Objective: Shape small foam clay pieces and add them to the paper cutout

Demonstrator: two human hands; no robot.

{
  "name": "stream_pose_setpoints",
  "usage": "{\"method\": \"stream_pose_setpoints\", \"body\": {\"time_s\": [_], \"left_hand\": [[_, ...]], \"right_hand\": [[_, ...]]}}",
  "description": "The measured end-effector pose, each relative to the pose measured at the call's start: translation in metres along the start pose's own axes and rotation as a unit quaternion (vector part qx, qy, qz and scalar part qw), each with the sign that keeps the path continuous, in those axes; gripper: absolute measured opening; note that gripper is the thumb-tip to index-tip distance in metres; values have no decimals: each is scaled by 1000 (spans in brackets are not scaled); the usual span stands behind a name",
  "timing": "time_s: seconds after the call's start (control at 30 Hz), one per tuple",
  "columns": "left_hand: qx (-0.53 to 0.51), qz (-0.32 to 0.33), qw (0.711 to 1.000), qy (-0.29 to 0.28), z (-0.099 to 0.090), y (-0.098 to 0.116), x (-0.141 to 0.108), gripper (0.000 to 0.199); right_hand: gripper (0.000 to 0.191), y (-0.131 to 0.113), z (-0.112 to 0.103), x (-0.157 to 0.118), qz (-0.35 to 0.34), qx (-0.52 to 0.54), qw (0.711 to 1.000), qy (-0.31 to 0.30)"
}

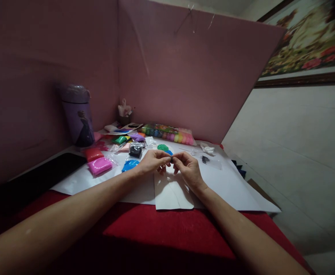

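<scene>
A small black lump, which looks like soft clay, is pinched between the fingertips of my left hand and my right hand. Both hands are held together just above a narrow white sheet. Behind my fingers lie a green textured piece and a blue piece, the latter partly hidden. To the left of my left hand are a blue clay packet and a clear bag of black clay.
Pink and red packets lie at left, near a purple bin. A bag of colourful clay rests along the pink board. Black bits and crumpled tissue sit at right. Red cloth covers the table.
</scene>
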State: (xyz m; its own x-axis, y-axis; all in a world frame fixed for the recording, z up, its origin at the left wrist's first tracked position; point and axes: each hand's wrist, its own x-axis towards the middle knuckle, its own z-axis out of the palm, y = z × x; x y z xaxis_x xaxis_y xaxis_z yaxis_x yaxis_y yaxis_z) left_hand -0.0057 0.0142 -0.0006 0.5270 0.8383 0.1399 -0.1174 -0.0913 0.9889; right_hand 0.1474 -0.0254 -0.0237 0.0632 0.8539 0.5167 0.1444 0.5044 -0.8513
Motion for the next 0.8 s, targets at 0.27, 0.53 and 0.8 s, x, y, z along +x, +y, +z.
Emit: {"method": "stream_pose_setpoints", "body": {"time_s": [0.27, 0.53, 0.8], "left_hand": [[14, 6, 1000, -2, -1, 0, 1, 15], [-2, -13, 1000, 19, 1, -2, 1, 17], [-34, 4, 993, 114, 2, 3, 3, 16]], "right_hand": [[17, 1, 2, -3, -4, -53, 999, -11], [15, 0, 2, -2, -3, -50, 999, -10], [13, 0, 1, 4, 22, -16, 997, 71]]}}
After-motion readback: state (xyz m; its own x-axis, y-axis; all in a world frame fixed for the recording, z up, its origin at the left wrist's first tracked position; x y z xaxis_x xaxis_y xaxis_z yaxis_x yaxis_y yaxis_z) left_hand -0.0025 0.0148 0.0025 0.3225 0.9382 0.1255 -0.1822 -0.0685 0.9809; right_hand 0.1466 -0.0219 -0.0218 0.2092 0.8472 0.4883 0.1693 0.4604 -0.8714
